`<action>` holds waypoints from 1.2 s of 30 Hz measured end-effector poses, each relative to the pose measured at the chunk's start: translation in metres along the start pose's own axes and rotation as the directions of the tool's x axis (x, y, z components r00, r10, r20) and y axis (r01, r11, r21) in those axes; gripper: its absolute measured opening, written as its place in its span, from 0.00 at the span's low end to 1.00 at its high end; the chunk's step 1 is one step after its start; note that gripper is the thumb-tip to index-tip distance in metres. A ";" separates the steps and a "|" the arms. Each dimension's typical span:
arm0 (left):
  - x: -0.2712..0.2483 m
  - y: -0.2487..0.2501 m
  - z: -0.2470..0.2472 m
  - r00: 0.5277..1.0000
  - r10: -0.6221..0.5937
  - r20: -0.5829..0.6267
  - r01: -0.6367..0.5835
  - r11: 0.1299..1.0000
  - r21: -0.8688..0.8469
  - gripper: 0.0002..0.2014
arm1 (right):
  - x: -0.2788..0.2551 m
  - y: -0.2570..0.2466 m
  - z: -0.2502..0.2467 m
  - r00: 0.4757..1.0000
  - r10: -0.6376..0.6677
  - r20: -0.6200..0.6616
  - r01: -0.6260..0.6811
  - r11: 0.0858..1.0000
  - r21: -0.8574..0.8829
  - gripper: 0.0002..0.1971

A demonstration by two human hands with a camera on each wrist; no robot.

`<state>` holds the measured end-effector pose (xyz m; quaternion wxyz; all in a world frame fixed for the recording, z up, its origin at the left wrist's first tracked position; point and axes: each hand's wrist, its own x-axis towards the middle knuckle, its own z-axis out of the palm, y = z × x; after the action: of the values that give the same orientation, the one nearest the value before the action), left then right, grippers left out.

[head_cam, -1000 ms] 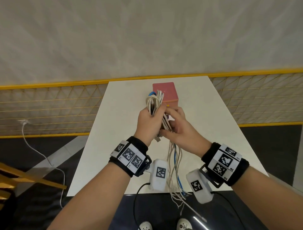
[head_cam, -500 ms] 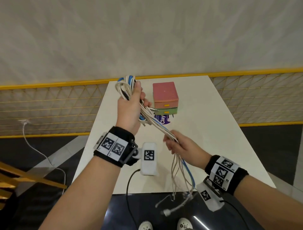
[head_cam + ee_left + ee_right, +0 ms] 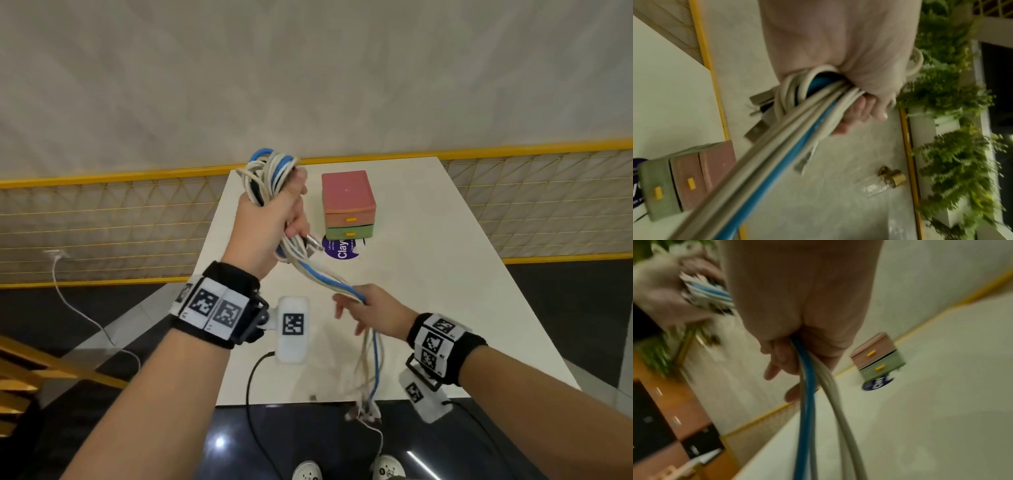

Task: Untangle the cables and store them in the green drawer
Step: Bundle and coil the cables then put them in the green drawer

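Gripping a coiled bundle of white and blue cables (image 3: 270, 178), the left hand (image 3: 270, 219) is raised above the left part of the white counter (image 3: 445, 274), fingers curled round the loops. The strands run down to the right hand (image 3: 373, 311), held lower and nearer, which holds them loosely with some fingers extended; the loose ends hang past the near counter edge. A small drawer unit sits toward the far side, its green drawer (image 3: 349, 232) lowest and closed, under a pink drawer (image 3: 349, 218). A purple round sticker (image 3: 342, 248) lies just in front of it.

Left wrist view: the fingers (image 3: 865, 112) wrap the cables (image 3: 789, 146), with metal plugs (image 3: 758, 129) protruding beside them. The green drawer (image 3: 655, 186) shows at lower left.

Right wrist view: the right hand (image 3: 797, 321) closes on a blue strand and white strands (image 3: 807, 402), two fingers extended. The green drawer (image 3: 881, 369) stands beyond on the counter (image 3: 941, 402), closed.
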<state>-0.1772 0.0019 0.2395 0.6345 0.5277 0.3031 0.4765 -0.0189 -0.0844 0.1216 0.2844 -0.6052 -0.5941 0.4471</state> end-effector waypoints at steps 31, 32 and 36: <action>-0.007 -0.056 -0.007 0.957 -0.268 -0.109 0.287 0.926 0.244 0.15 | -0.001 -0.004 -0.031 0.944 -0.164 -0.285 0.190 0.979 0.068 0.11; -0.008 -0.057 -0.004 0.964 -0.228 -0.139 0.261 0.910 0.323 0.16 | 0.000 -0.009 -0.029 0.936 -0.191 -0.295 0.201 0.980 0.003 0.10; -0.004 -0.068 0.010 0.977 -0.178 -0.115 0.210 0.877 0.433 0.26 | 0.005 -0.027 -0.016 0.933 -0.314 -0.176 0.239 0.907 -0.347 0.11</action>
<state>-0.1507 -0.0050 0.1769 0.5311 0.6077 0.4772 0.3477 -0.0182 -0.0726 0.1514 0.3096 -0.5995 -0.7022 0.2272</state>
